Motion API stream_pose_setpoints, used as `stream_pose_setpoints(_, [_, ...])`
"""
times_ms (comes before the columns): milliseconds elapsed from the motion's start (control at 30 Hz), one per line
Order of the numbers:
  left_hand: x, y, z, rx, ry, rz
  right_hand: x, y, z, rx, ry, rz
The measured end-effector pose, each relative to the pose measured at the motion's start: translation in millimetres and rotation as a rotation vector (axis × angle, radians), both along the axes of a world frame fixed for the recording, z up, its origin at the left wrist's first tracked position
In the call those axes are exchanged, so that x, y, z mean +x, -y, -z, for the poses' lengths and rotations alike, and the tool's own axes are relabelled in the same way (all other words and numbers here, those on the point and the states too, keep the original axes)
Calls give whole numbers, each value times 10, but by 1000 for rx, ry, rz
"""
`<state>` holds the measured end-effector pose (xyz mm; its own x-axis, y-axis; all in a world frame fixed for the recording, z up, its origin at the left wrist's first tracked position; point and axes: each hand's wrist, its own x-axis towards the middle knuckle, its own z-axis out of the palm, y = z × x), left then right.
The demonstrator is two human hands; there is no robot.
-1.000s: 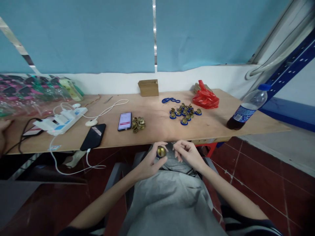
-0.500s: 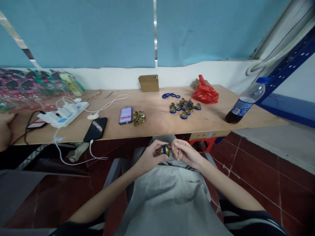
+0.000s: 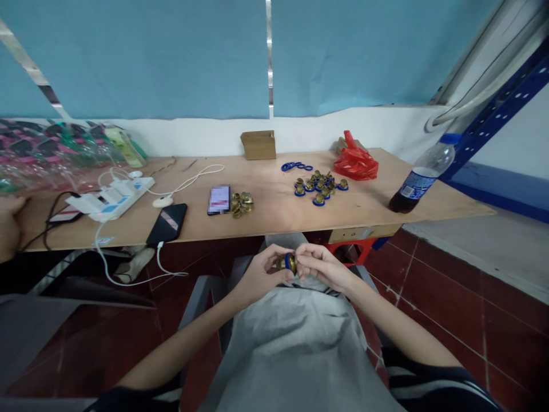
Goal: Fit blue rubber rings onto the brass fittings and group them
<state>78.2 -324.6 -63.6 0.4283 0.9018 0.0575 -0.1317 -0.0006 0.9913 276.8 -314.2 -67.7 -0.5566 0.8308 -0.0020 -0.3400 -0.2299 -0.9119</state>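
Holding a brass fitting (image 3: 291, 262) between both hands over the lap, just below the table (image 3: 274, 224) edge at 12 o'clock.

Left hand (image 3: 261, 274) is pinched shut on the fitting's body, probably to steady it. Right hand (image 3: 322, 268) has its fingertips closed on the near end. A blue ring (image 3: 286, 262) sits round the fitting. It is held low and central, likely where both hands meet easily.
On the table: bare brass pieces (image 3: 242, 204) beside a lit phone (image 3: 219, 199) at 11 o'clock, ringed pieces (image 3: 319, 189) at 1, loose blue rings (image 3: 295, 166) beyond, bottle (image 3: 418, 183) at 2, power strip (image 3: 109, 198) at 10.
Another person's hand (image 3: 8, 226) is at 9.

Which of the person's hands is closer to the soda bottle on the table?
Right. The right hand is below and left of the soda bottle; the left hand lies farther left.
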Motion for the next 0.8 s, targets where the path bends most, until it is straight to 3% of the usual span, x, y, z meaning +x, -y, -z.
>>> stream_pose_setpoints(400, [-10,22,12,58,-41,-29,63,66,-123,317,151,-84])
stream_pose_setpoints(600, [-3,21,17,83,-60,-52,64,127,-166,498,308,8])
stream_pose_setpoints(800, [-13,-32,52,129,-68,-18,102,88,-176,877,531,167])
